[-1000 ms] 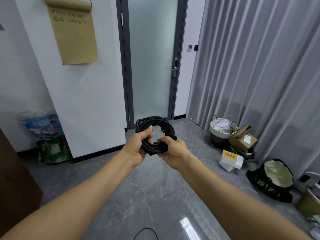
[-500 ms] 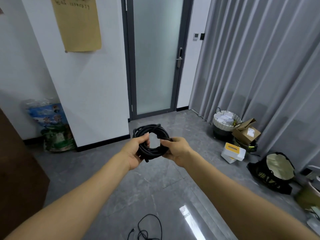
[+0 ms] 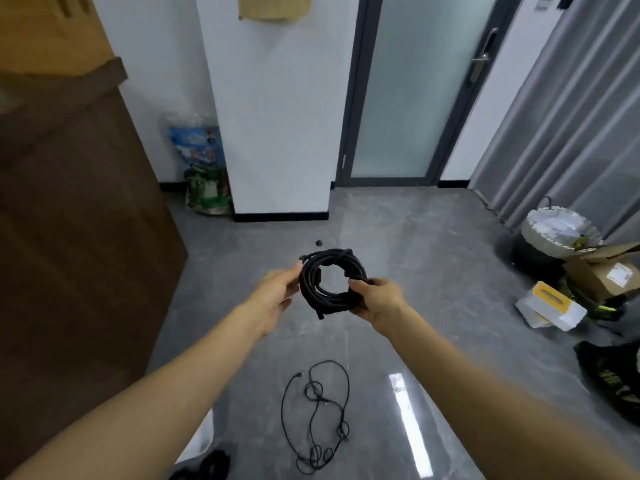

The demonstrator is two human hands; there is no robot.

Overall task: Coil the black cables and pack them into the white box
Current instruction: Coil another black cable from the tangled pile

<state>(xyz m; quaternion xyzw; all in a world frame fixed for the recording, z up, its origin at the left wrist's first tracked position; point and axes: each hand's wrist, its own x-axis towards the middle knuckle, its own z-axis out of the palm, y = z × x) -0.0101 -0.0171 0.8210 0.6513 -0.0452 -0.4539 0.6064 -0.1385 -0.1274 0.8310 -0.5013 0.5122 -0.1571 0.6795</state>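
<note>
A brown cabinet (image 3: 69, 220) fills the left side, and a printed bag (image 3: 204, 168) leans against the white wall behind it. The left hand (image 3: 277, 292) is at the left edge of a coil of black cable (image 3: 330, 282), held out over the grey floor (image 3: 433, 271); its fingers touch the coil's rim, but blur makes it unclear whether they curl round it or only steady it. The right hand (image 3: 379, 299) grips the coil's right side, with fingers wrapped around the bundle. A short end of cable sticks out below the coil.

That cable looks fully coiled, so I judge the first part of the job done for it. On the floor below the hands lies a thin black cable (image 3: 318, 417), loose and tangled, not yet coiled. At the bottom edge a dark object (image 3: 207, 465) is cut off; it may be another cable, but I cannot tell.

To the right stand a lined bin (image 3: 554, 233), a cardboard box (image 3: 602, 275) and a white box with a yellow top (image 3: 550, 306). Whether that is the box meant for packing is hard to say, and its inside is not visible. Nothing is packed so far as can be seen. A black bag (image 3: 613, 379) is cut off at the right edge.
</note>
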